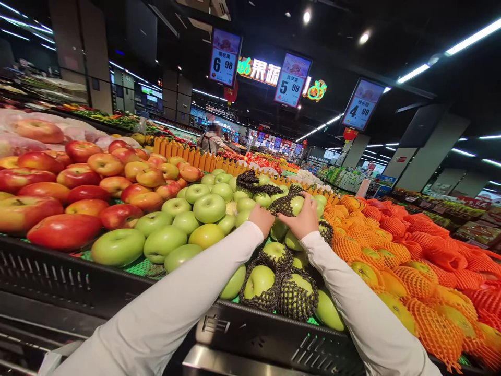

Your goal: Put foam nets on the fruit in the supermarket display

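Out over the green apples [210,208], my right hand [304,218] curls its fingers round a green apple in a black foam net [289,205]. My left hand [262,219] is closed at the left end of that net and seems to pinch it; its fingertips are partly hidden. Just below both hands, several more apples sit in black nets, such as a netted apple [260,282] near the front edge. Empty-looking black nets [247,180] lie on the apples behind. Bare green apples fill the left of this section.
Red and yellow apples [82,177] are heaped on the left. Fruit in orange foam nets [395,261] and red nets [446,256] lies on the right. A black crate edge [117,290] runs along the front. Price signs [293,79] hang above. Another person [211,142] stands far back.
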Action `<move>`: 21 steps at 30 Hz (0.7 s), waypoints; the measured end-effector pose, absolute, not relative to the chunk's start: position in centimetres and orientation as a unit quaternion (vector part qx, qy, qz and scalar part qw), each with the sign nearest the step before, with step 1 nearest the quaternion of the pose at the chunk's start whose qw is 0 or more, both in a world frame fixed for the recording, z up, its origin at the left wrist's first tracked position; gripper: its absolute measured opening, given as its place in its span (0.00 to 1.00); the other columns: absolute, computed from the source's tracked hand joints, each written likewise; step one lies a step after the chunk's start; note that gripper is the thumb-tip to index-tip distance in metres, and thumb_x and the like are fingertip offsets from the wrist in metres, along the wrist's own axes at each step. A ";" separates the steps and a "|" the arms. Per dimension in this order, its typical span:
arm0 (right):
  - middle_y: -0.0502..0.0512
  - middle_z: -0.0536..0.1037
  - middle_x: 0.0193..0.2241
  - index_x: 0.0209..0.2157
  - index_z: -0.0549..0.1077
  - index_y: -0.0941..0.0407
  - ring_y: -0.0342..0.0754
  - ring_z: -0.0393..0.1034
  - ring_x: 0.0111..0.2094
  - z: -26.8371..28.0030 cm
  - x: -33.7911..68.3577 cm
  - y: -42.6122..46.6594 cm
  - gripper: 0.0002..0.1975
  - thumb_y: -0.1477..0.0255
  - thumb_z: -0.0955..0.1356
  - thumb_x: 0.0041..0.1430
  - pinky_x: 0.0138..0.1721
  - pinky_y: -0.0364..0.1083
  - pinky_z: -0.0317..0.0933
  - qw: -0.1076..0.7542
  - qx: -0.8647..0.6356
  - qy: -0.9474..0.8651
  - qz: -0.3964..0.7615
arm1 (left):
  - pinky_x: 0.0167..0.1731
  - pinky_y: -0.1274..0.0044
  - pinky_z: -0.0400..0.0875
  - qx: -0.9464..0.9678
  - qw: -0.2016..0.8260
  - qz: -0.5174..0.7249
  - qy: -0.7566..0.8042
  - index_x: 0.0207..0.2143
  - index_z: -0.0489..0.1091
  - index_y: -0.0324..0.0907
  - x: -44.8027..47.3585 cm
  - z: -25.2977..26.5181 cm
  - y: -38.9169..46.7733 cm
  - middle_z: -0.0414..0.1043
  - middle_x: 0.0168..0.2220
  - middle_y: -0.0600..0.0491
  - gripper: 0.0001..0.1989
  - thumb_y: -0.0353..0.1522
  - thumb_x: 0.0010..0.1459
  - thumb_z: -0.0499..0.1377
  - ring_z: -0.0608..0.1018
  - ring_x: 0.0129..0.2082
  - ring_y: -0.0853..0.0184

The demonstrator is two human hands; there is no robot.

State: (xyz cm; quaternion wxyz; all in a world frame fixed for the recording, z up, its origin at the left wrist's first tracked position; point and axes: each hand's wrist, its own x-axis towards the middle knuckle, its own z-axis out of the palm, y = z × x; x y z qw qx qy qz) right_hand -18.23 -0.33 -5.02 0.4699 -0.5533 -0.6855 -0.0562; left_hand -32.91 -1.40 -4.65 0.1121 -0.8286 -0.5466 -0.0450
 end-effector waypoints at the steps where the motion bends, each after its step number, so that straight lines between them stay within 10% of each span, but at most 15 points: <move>1: 0.64 0.65 0.50 0.57 0.61 0.53 0.63 0.68 0.51 -5.0 -18.4 -0.5 0.42 0.62 0.76 0.40 0.53 0.60 0.65 0.464 -0.554 -0.689 -0.057 | 0.57 0.65 0.60 -0.826 0.112 -0.045 -0.551 0.48 0.77 0.37 -33.3 -4.3 -1.4 0.80 0.48 0.40 0.18 0.25 0.55 0.59 0.77 0.53 0.52; 11: 0.62 0.65 0.49 0.55 0.63 0.52 0.62 0.69 0.48 -5.1 -18.7 -0.7 0.40 0.64 0.76 0.39 0.52 0.60 0.66 0.446 -0.568 -0.688 -0.070 | 0.59 0.64 0.56 -0.836 0.129 -0.017 -0.533 0.59 0.71 0.43 -33.1 -5.8 -0.7 0.74 0.58 0.42 0.37 0.31 0.42 0.68 0.66 0.61 0.47; 16: 0.61 0.65 0.48 0.56 0.63 0.51 0.62 0.69 0.47 -5.2 -18.7 -0.6 0.41 0.63 0.77 0.39 0.51 0.61 0.66 0.444 -0.568 -0.689 -0.075 | 0.55 0.65 0.58 -0.831 0.131 -0.033 -0.540 0.55 0.74 0.37 -32.6 -5.8 -0.4 0.77 0.52 0.38 0.23 0.28 0.56 0.59 0.71 0.57 0.51; 21: 0.62 0.65 0.48 0.57 0.63 0.53 0.62 0.70 0.48 -5.1 -18.6 -0.7 0.42 0.63 0.77 0.39 0.53 0.59 0.66 0.418 -0.583 -0.691 -0.085 | 0.56 0.63 0.58 -0.811 0.140 -0.020 -0.567 0.51 0.76 0.37 -34.3 -4.3 -1.0 0.76 0.53 0.36 0.29 0.37 0.45 0.71 0.68 0.58 0.46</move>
